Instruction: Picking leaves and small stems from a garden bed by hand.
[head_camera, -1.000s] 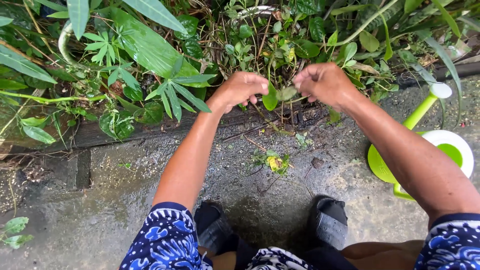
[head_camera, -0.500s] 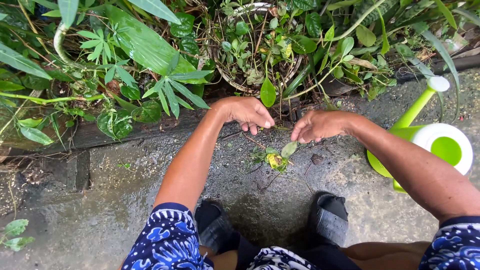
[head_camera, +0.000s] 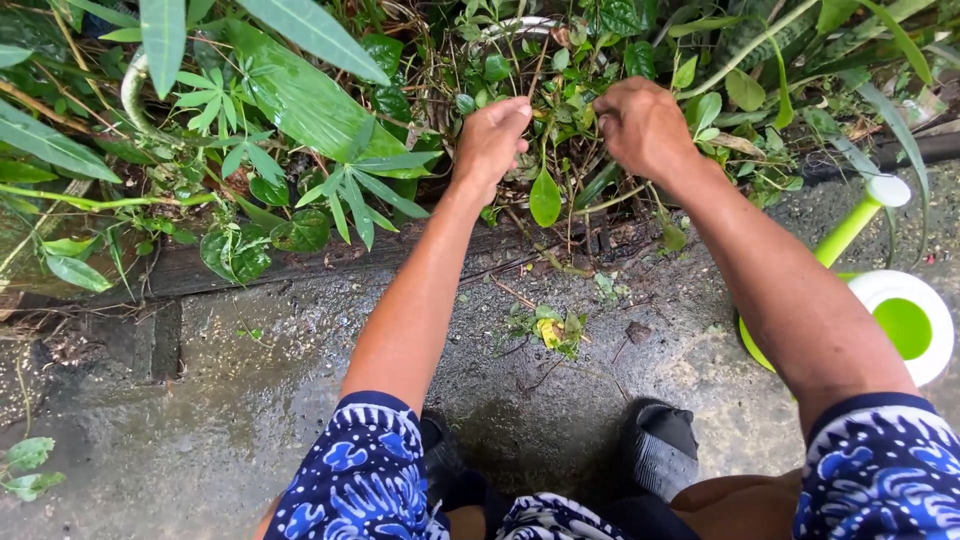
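My left hand (head_camera: 490, 140) and my right hand (head_camera: 640, 122) both reach into a potted creeper plant (head_camera: 560, 80) with small green leaves and thin brown stems. The fingers of each hand are closed and pinched among the stems, close together. What exactly sits between the fingertips is hidden by foliage. A single large leaf (head_camera: 545, 197) hangs below, between my wrists. On the wet concrete below lies a small pile of plucked green and yellow leaves (head_camera: 555, 328).
A lime-green and white watering can (head_camera: 900, 320) stands at the right, spout (head_camera: 845, 228) pointing up toward the plants. A dark wooden edging (head_camera: 300, 262) separates the dense plant bed from the wet concrete (head_camera: 200, 420). My dark shoes (head_camera: 660, 445) are at the bottom.
Both hands went down to the leaf pile, where the right one let go of a leaf. They have since risen back up into the potted plant.
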